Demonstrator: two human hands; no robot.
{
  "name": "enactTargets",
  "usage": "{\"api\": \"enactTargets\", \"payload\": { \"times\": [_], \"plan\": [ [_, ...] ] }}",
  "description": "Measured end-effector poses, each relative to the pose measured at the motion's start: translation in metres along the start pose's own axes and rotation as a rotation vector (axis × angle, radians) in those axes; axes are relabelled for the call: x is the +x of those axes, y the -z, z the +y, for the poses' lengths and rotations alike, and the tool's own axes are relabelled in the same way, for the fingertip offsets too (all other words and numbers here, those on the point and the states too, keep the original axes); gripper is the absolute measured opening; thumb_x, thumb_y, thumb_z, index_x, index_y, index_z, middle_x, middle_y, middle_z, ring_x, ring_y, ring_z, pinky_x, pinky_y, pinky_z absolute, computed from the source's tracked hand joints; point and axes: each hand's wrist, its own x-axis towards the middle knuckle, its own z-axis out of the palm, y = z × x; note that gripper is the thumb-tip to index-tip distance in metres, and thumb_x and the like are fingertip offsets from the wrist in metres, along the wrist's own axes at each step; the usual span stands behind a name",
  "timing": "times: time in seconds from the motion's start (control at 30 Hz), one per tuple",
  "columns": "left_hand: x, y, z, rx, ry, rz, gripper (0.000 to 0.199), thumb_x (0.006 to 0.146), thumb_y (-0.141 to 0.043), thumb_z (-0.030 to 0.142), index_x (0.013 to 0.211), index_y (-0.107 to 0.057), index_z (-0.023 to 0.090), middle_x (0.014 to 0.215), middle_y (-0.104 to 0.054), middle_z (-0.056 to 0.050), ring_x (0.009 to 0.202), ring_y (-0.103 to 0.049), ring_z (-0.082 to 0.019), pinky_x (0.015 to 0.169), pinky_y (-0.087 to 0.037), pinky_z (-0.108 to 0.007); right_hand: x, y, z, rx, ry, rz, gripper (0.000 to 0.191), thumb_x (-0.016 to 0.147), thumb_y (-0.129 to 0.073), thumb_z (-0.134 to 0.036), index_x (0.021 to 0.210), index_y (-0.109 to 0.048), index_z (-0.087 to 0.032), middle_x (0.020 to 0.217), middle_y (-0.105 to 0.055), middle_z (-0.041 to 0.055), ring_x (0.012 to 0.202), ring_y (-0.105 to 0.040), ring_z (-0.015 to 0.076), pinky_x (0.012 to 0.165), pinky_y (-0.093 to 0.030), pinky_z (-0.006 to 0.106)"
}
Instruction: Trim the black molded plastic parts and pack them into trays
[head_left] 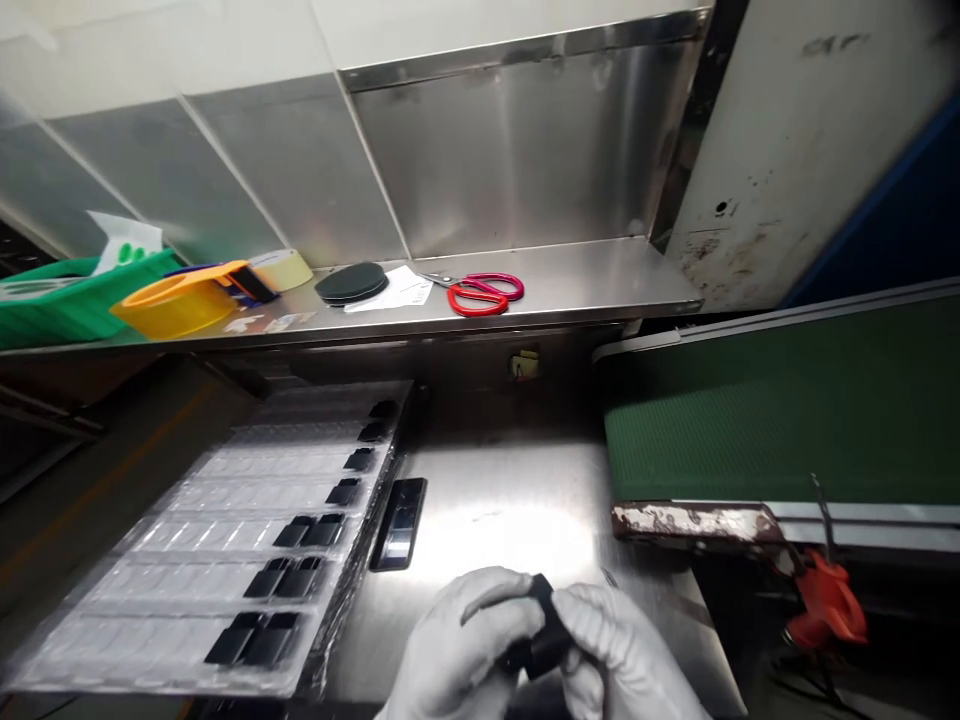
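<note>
Fingers of our left hand [457,640] and right hand [622,655], both in white gloves, are curled around a small black part [541,630], gripping it from either side. Part sits between the two sets of fingertips, low over the steel table [495,510]. Just left of us lies a clear tray [187,560] with more black pieces in its pockets. We note red scissors [484,293] on the shelf behind, a green belt [780,420] to the right.
</note>
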Motion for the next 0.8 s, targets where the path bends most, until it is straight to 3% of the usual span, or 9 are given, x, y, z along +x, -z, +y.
{"api": "enactTargets", "payload": {
  "times": [0.17, 0.23, 0.3, 0.37, 0.43, 0.5, 0.57, 0.63, 0.8],
  "plan": [
    [0.003, -0.012, -0.015, -0.280, 0.491, -0.089, 0.076, 0.050, -0.081, -0.003, 0.117, -0.063, 0.028, 0.126, -0.064, -0.008, 0.124, -0.055, -0.032, 0.104, -0.048, -0.042, 0.003, 0.001, 0.022, 0.113, 0.026, 0.024, 0.051, 0.066, -0.078, -0.055, 0.057, -0.042, -0.019, 0.036, -0.036, -0.0105, 0.032, -0.025, 0.0021, 0.038, -0.018, 0.019],
    [0.003, -0.022, -0.026, -0.483, 0.570, -0.139, 0.076, 0.046, -0.083, -0.004, 0.112, -0.063, 0.027, 0.123, -0.064, -0.008, 0.119, -0.058, -0.031, 0.099, -0.052, -0.039, -0.001, 0.000, 0.026, -0.024, 0.081, 0.081, 0.050, 0.069, -0.073, -0.059, 0.055, -0.047, -0.019, 0.036, -0.040, -0.0074, 0.032, -0.030, 0.0045, 0.038, -0.020, 0.021],
    [0.003, -0.029, -0.035, -0.703, 0.533, -0.181, 0.067, 0.046, -0.090, 0.007, 0.106, -0.066, 0.025, 0.117, -0.065, -0.007, 0.102, -0.066, -0.026, 0.087, -0.058, -0.032, -0.012, 0.008, 0.022, -0.351, 0.373, 0.358, 0.043, 0.073, -0.071, -0.055, 0.058, -0.059, -0.017, 0.049, -0.055, -0.0002, 0.044, -0.048, 0.0106, 0.045, -0.035, 0.024],
    [0.002, -0.034, -0.038, -0.960, 0.533, -0.214, 0.064, 0.048, -0.094, 0.022, 0.105, -0.067, 0.026, 0.113, -0.063, -0.005, 0.081, -0.067, -0.017, 0.069, -0.059, -0.023, -0.029, 0.035, 0.011, -0.642, 0.813, 0.847, 0.030, 0.077, -0.070, -0.048, 0.079, -0.071, -0.018, 0.082, -0.069, 0.0075, 0.076, -0.064, 0.0200, 0.075, -0.051, 0.033],
    [0.000, -0.036, -0.034, -1.156, 0.559, -0.252, 0.062, 0.049, -0.094, 0.026, 0.105, -0.067, 0.026, 0.110, -0.061, -0.004, 0.067, -0.061, -0.009, 0.053, -0.052, -0.014, -0.047, 0.080, -0.004, -0.678, 1.079, 1.334, 0.041, 0.081, -0.067, -0.044, 0.114, -0.065, -0.021, 0.115, -0.065, 0.0110, 0.108, -0.060, 0.0270, 0.105, -0.040, 0.045],
    [-0.002, -0.039, -0.025, -1.254, 0.575, -0.272, 0.060, 0.050, -0.093, 0.023, 0.103, -0.066, 0.026, 0.107, -0.059, -0.003, 0.062, -0.055, -0.003, 0.046, -0.044, -0.009, -0.061, 0.135, -0.017, -0.760, 0.930, 1.569, 0.069, 0.080, -0.065, -0.050, 0.140, -0.045, -0.023, 0.133, -0.057, 0.0144, 0.121, -0.053, 0.0345, 0.108, -0.037, 0.054],
    [-0.006, -0.046, -0.016, -1.326, 0.559, -0.296, 0.058, 0.049, -0.093, 0.017, 0.099, -0.066, 0.027, 0.102, -0.058, -0.001, 0.061, -0.053, -0.002, 0.043, -0.038, -0.006, -0.064, 0.183, -0.024, -0.876, 0.508, 1.502, 0.085, 0.075, -0.065, -0.059, 0.146, -0.035, -0.023, 0.124, -0.062, 0.0160, 0.112, -0.058, 0.0418, 0.100, -0.041, 0.063],
    [-0.011, -0.056, -0.010, -1.412, 0.535, -0.317, 0.059, 0.049, -0.093, 0.017, 0.099, -0.065, 0.029, 0.098, -0.057, 0.001, 0.068, -0.055, -0.005, 0.048, -0.042, -0.008, -0.062, 0.213, -0.025, -0.854, 0.412, 1.449, 0.081, 0.072, -0.065, -0.062, 0.140, -0.045, -0.023, 0.104, -0.069, 0.0140, 0.095, -0.063, 0.0417, 0.089, -0.047, 0.063],
    [-0.021, -0.073, -0.010, -1.336, 0.524, -0.409, 0.070, 0.052, -0.090, 0.021, 0.115, -0.059, 0.029, 0.100, -0.056, 0.000, 0.077, -0.064, -0.013, 0.069, -0.054, -0.025, -0.068, 0.205, -0.017, -0.688, 0.640, 1.491, 0.071, 0.074, -0.063, -0.062, 0.133, -0.053, -0.025, 0.101, -0.068, 0.0091, 0.082, -0.066, 0.0296, 0.083, -0.054, 0.050]
  ]
}}
